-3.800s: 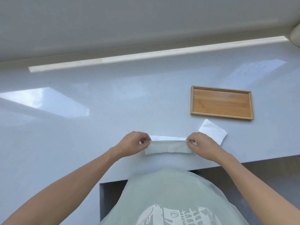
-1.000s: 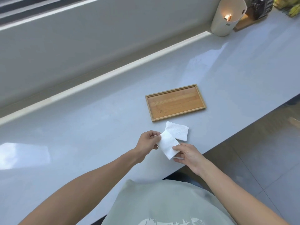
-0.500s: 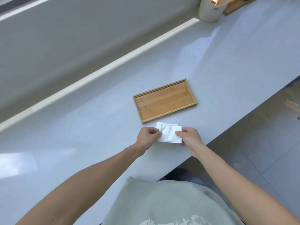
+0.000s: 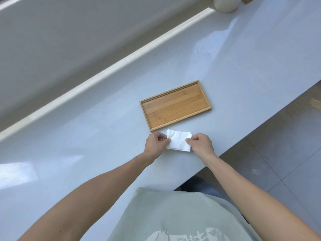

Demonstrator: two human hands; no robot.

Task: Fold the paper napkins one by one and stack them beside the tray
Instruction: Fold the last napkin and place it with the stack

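A folded white napkin (image 4: 178, 140) lies on the pale grey counter (image 4: 86, 136), just beside the near long edge of the wooden tray (image 4: 175, 105). The edges of another folded napkin (image 4: 190, 135) peek out beneath it on the right and near sides, so the two form a small stack.

The left hand (image 4: 155, 145) pinches the left edge of the top napkin between thumb and fingers (image 4: 167, 141). The right hand (image 4: 201, 144) pinches the right edge in the same way, its fingers (image 4: 188, 140) curled in and pressed on the paper. The napkin spans the gap between the two hands, its middle left uncovered.

The tray sits slantwise on the counter, its right end farther away than its left. A pale round container (image 4: 225, 4) stands at the far right end of the counter, cut off by the frame. The person's light green shirt (image 4: 173, 214) fills the near edge of the view.
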